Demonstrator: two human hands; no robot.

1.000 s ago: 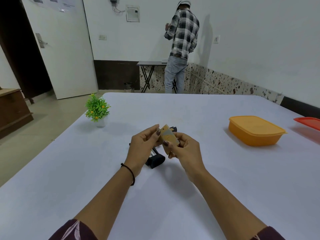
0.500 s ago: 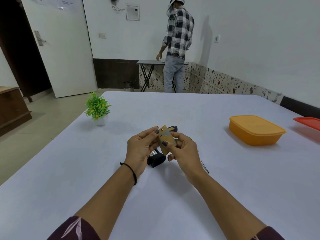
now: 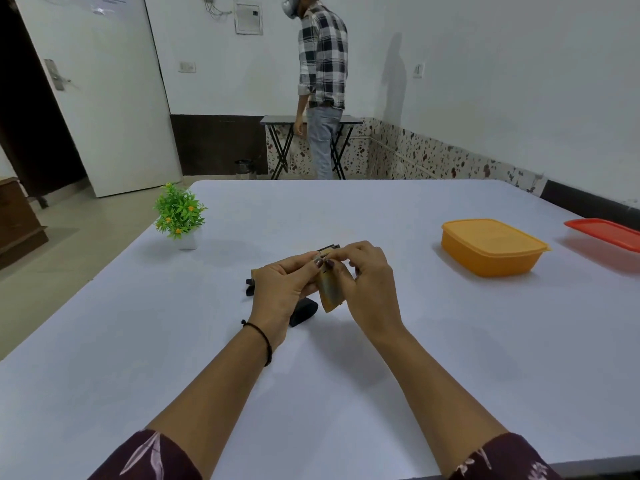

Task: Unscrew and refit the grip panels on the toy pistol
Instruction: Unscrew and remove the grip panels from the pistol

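While the panel is off the pistol: the job looks about midway. One tan grip panel (image 3: 330, 289) is loose and held up between both hands, just above the counter (image 3: 346, 393).
left hand (image 3: 282, 289): narrow grip, with thumb and fingertips pinching the panel's upper left edge.
right hand (image 3: 367, 289): narrow grip too, fingers curled over the panel's top and right edge. Whether a screw is also pinched in there I cannot tell.
toy pistol (image 3: 304, 311): black, lying on the counter right under the hands and mostly hidden. One dark end pokes out below the left hand, and other dark bits show past the knuckles.
next move, my guess: lower the panel to the pistol's handle, match its outline, seat it flat, then drive the screw. Neither screw nor driver shows from where I stand, so they would need finding first.
writing on task items: none seen on the panel or the pistol.
orange tub (image 3: 491, 247): lidded, to the right and well apart from the hands; no label visible.
red lid (image 3: 606, 233): at the far right edge, cut off by the view; no markings seen.
potted plant (image 3: 180, 216): small, in a white pot near the counter's left edge.
door (image 3: 104, 98): white, with papers stuck near the top, too blurred to read.
background: a person in a checked shirt (image 3: 323, 57) stands by a folding table (image 3: 277, 119), and a wall box (image 3: 247, 17) has no legible text.
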